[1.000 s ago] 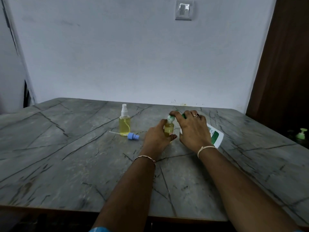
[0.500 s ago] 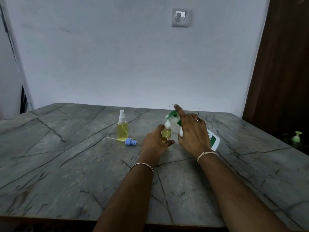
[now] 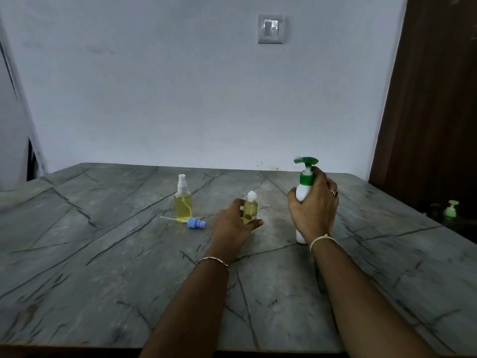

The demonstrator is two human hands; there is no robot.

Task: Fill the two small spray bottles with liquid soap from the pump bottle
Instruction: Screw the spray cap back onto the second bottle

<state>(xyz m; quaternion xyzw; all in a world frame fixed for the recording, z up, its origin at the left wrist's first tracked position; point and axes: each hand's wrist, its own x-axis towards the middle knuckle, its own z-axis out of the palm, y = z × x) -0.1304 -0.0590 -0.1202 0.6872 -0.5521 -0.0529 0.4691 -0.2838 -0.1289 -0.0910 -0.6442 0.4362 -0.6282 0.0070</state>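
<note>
The person's left hand (image 3: 231, 226) sits near the middle of the grey veined table (image 3: 103, 280), its fingers and thumb curled round a small bottle (image 3: 249, 211) of yellow liquid that stands upright on the table. Something white sits on the mouth of this bottle; whether it is a cap or foam cannot be told. The right hand (image 3: 317, 210) is to the right of it and well apart from it. Its fingers are wrapped round the white body of the pump bottle (image 3: 302, 191), with the fingertips up at the green collar. The pump bottle stands upright, its white base showing below the wrist at the table surface, and its green pump head points left.

Left of the held bottle, a second spray bottle (image 3: 182, 202) stands alone and untouched. It holds yellow liquid and has a white sprayer fitted on top. Just beside its base, on the near side, a blue spray head (image 3: 196, 223) lies on its side with its thin tube stretched out to the left.

A thin bracelet (image 3: 211, 262) circles the left wrist and a pale band (image 3: 322, 240) the right. A wall switch (image 3: 270, 28) is set high on the pale far wall, and a dark wooden panel (image 3: 426, 99) fills the right side. Below the panel, a small green pump top (image 3: 451, 208) shows in shadow.
</note>
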